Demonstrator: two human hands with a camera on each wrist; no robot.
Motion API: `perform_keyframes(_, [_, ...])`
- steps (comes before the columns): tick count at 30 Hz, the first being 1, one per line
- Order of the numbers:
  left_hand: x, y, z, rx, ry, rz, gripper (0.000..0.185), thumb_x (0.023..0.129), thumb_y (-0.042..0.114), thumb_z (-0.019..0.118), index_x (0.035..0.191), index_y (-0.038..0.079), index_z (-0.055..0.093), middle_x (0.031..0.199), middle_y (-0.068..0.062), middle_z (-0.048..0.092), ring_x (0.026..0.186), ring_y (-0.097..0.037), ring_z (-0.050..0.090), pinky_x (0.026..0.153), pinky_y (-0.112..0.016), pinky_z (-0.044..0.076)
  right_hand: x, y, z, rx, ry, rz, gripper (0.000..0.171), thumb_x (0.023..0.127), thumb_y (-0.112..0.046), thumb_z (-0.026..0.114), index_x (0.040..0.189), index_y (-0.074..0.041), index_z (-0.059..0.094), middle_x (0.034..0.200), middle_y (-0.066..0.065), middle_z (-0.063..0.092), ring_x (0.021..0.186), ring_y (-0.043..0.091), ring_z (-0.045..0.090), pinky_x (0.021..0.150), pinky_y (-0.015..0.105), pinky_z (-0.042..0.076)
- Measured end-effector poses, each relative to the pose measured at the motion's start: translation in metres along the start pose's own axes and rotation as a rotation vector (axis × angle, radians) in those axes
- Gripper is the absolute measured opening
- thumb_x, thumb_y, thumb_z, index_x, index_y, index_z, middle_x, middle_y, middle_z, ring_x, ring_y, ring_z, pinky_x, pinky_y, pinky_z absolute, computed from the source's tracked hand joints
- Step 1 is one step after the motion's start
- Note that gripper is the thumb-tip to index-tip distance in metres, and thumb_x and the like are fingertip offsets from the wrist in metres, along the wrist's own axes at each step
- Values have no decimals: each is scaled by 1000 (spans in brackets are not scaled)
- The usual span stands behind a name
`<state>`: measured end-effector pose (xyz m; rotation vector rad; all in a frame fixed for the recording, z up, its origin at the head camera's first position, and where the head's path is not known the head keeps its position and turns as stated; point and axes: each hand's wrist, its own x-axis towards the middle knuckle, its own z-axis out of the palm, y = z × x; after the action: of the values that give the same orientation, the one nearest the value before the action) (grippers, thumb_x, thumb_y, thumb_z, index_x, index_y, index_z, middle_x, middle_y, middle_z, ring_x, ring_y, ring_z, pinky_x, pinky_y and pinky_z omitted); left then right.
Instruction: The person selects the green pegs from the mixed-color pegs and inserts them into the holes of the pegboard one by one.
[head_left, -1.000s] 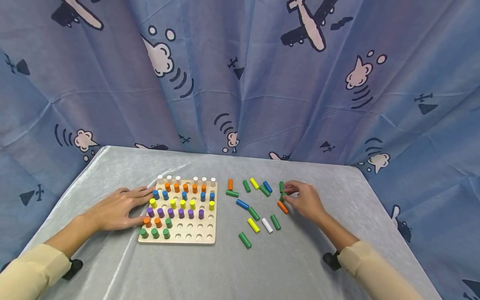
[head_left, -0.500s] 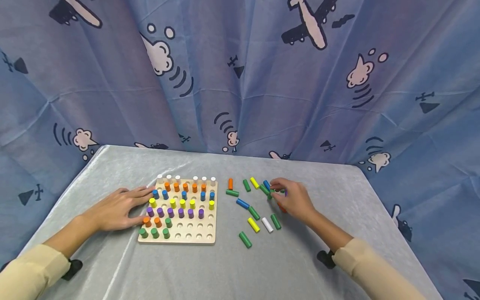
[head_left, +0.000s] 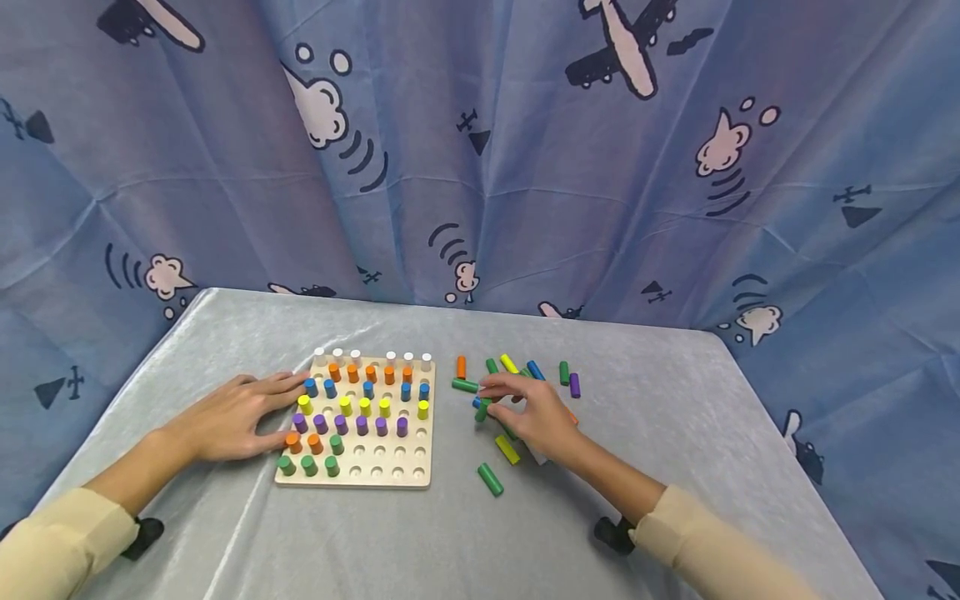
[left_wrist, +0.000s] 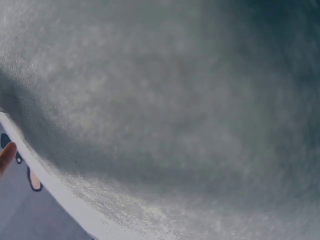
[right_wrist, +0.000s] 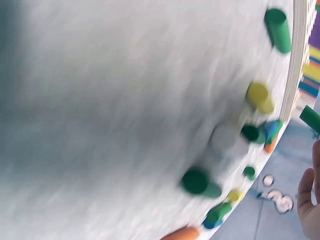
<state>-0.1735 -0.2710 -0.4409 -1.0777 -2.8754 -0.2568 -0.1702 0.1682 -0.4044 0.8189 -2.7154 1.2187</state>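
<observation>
Right hand (head_left: 534, 412) arched over loose pegs, pinching a green peg (head_left: 482, 412); left hand (head_left: 234, 418) flat, fingers extended against the pegboard (head_left: 417, 475).

- Head view: even, soft light, sharp, edges bowed.
- Left wrist view: grey cloth (left_wrist: 165, 100) out of focus, dark shadow beside the fingertip (left_wrist: 6, 156).
- Right wrist view: pegs (right_wrist: 200, 182) smeared by motion blur.
</observation>
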Motion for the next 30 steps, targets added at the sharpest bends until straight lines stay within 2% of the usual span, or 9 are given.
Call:
perform_keyframes(7, [0,0,0,-3,-1,-3,66,93,48,63,139,2,57,152,-12,46,134,-38,48,95,-58,44,10,-20,20,74,-87,0,36,89,0,71,124,-8,66,105,6,76,102,15,68,89,47,54])
perform_keyframes(11, [-1,-1,1,-4,-4,-5,66,93,49,62,140,3,56,152,-12,46,134,-37,48,95,-58,44,12,-27,28,99,-110,-17,37,89,0,72,125,-5,65,105,6,76,102,15,68,90,49,52])
perform_keyframes(18, [1,-1,1,-4,5,1,66,93,49,63,140,3,57,152,-12,46,134,-38,48,95,-58,44,14,-36,37,81,-148,-20,39,89,-1,72,127,-8,66,104,-1,76,104,10,66,86,40,52])
perform_keyframes(24, [0,-2,0,1,9,7,65,92,48,64,138,2,58,151,-12,47,133,-37,49,95,-58,44,12,-40,45,79,-188,-36,42,88,1,72,129,-4,64,106,1,76,107,12,66,87,43,53])
perform_keyframes(30, [2,-1,-1,8,7,8,65,91,49,64,137,3,59,150,-11,48,134,-37,49,95,-57,44,9,-42,49,62,-189,-42,40,88,0,73,127,-5,65,105,-2,76,105,9,65,85,35,53])
